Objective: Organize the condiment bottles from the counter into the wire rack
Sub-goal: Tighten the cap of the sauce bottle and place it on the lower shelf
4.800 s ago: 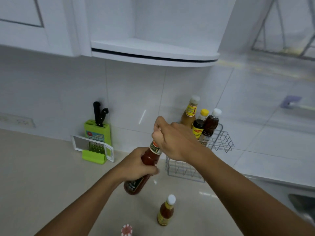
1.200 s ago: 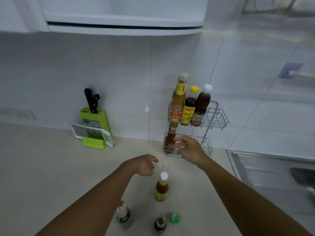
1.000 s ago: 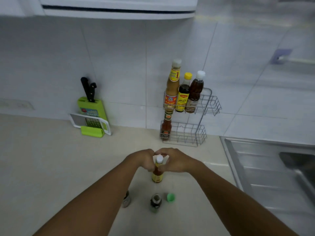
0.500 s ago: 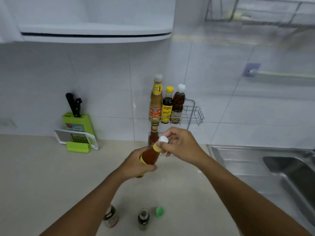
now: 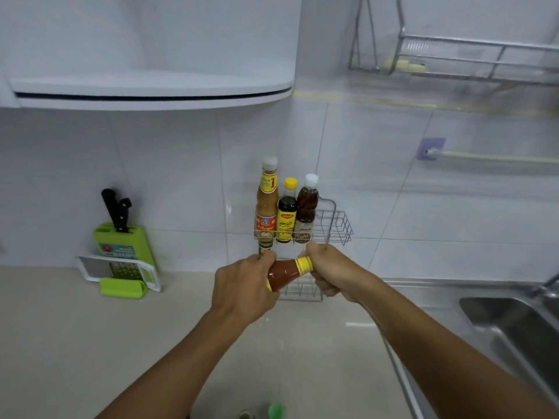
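A small bottle of red-orange sauce point(image 5: 282, 273) with a yellow neck band lies tilted almost sideways in the air in front of the wire rack point(image 5: 335, 225). My left hand point(image 5: 242, 288) grips its body. My right hand point(image 5: 329, 270) is closed over its cap end. The rack's upper tier holds three bottles: a tall tan sauce bottle point(image 5: 266, 204), a dark bottle with a yellow cap point(image 5: 286, 213) and a brown bottle with a white cap point(image 5: 306, 207). A red sauce bottle point(image 5: 265, 248) stands in the lower tier, mostly hidden behind my hands.
A green knife block point(image 5: 121, 240) with a grater point(image 5: 121, 269) leans on the wall at left. A steel sink point(image 5: 514, 325) lies at right. A green cap point(image 5: 276, 411) and another bottle top point(image 5: 245, 415) show at the bottom edge. A white shelf point(image 5: 151, 89) hangs overhead.
The small bottle was picked up off the counter by both hands and raised toward the rack. It has tipped further sideways, and my right hand now covers its cap.
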Available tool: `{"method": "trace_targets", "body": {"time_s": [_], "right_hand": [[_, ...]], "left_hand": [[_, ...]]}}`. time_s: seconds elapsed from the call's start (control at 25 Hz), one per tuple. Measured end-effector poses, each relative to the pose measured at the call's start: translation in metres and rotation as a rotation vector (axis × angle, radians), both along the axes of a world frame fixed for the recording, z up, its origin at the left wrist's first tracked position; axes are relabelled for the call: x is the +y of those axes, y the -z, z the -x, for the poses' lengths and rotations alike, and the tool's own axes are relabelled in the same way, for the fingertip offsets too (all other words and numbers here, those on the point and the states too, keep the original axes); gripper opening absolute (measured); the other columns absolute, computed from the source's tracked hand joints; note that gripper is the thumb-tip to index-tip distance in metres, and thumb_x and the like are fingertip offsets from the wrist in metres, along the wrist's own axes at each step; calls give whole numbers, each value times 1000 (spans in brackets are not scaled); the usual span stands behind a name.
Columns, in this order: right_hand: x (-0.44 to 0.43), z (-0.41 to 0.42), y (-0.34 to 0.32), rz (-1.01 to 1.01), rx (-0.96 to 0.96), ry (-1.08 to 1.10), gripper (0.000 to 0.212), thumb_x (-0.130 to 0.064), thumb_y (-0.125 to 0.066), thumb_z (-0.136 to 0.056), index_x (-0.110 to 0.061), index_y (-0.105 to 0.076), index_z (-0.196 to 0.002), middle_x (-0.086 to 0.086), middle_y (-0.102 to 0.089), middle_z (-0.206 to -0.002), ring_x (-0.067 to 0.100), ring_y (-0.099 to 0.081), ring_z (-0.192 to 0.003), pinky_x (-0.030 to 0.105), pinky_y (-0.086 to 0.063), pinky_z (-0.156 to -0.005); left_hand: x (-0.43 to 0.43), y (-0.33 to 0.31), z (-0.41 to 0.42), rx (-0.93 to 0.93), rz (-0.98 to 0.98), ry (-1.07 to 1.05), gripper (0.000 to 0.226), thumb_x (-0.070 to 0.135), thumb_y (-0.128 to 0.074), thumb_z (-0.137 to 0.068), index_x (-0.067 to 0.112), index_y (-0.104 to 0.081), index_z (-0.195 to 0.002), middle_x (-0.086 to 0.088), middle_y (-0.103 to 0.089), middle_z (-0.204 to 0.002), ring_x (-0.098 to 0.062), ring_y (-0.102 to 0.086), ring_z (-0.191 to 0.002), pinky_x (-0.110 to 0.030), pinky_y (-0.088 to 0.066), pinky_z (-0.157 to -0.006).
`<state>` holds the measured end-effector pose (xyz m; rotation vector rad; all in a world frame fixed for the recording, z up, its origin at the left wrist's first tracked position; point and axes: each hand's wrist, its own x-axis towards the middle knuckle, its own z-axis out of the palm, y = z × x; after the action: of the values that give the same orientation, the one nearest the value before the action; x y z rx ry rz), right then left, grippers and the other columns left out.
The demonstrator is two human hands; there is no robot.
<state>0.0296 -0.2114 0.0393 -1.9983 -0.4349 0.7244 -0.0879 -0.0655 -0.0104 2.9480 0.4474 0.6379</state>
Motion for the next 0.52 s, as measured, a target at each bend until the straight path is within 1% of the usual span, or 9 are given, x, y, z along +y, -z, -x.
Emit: {"method": "trace_targets", "body": {"time_s": [0.12,0.16,0.2,0.24,0.28,0.36,0.4,0.44,0.52], "right_hand": [[-5,-11,-7,-38,-543,-188,27,-34,-40,-96,-25,-65,-93,-12,-63,-74,3,-53,-61,25,-38,-55],[-6,-10,-10,-86,-642,-245,28,-32,-39,-95,-26,-66,-94,-16,-63,-73,0,-54,-63,22,-38,-57],[-4,-10,-9,-103,-677,-275,31,-30,-36,-95,-24,-67,-95,-17,-61,-69,0,-53,-62,20,-36,-55],[-2,-12,-4,-75,-693,-260,34,-29,-34,-96,-19,-67,-98,-13,-60,-67,2,-51,-59,22,-36,-54],[1,-14,2,-4,-646,-195,38,-28,-33,-98,-11,-66,-102,-7,-60,-69,6,-50,-59,26,-37,-53],[2,-18,16,59,-230,11,41,-26,-32,-101,0,-63,-109,9,-50,-64,16,-41,-48,23,-32,-45],[-1,-15,19,17,13,77,39,-27,-33,-102,-1,-61,-110,7,-41,-59,15,-34,-42,21,-27,-42],[-1,-14,22,-60,174,126,34,-30,-36,-102,-5,-59,-108,2,-34,-56,13,-28,-39,19,-24,-40],[2,-17,33,-256,347,147,33,-46,-54,-97,-14,-54,-105,-1,-33,-53,13,-31,-40,23,-32,-40]], "left_hand": [[9,-6,-2,311,989,227,43,36,-83,-56,36,-64,-95,6,-71,-80,-16,-71,-66,-38,-61,-64],[9,-5,-4,373,1140,304,36,29,-84,-58,33,-65,-88,3,-71,-74,-16,-70,-61,-38,-61,-63],[7,-3,-5,373,1145,338,34,29,-84,-59,32,-65,-87,2,-70,-75,-15,-69,-60,-36,-60,-62],[4,1,-6,323,1024,293,39,33,-83,-58,34,-64,-92,2,-70,-81,-13,-68,-63,-33,-58,-62],[0,5,-9,243,783,208,48,40,-81,-57,37,-61,-101,4,-70,-90,-12,-67,-69,-30,-56,-63],[-6,18,-15,69,172,49,64,49,-79,-63,35,-51,-119,5,-70,-109,-16,-68,-85,-30,-54,-69],[-8,24,-17,2,12,33,67,50,-79,-67,32,-48,-123,4,-70,-114,-18,-69,-91,-31,-54,-71],[-8,25,-20,-4,-15,36,68,51,-79,-68,31,-46,-124,3,-70,-116,-19,-69,-94,-32,-55,-73],[-2,24,-28,69,243,30,68,51,-79,-65,34,-45,-122,5,-68,-115,-18,-67,-94,-32,-56,-74]]}}
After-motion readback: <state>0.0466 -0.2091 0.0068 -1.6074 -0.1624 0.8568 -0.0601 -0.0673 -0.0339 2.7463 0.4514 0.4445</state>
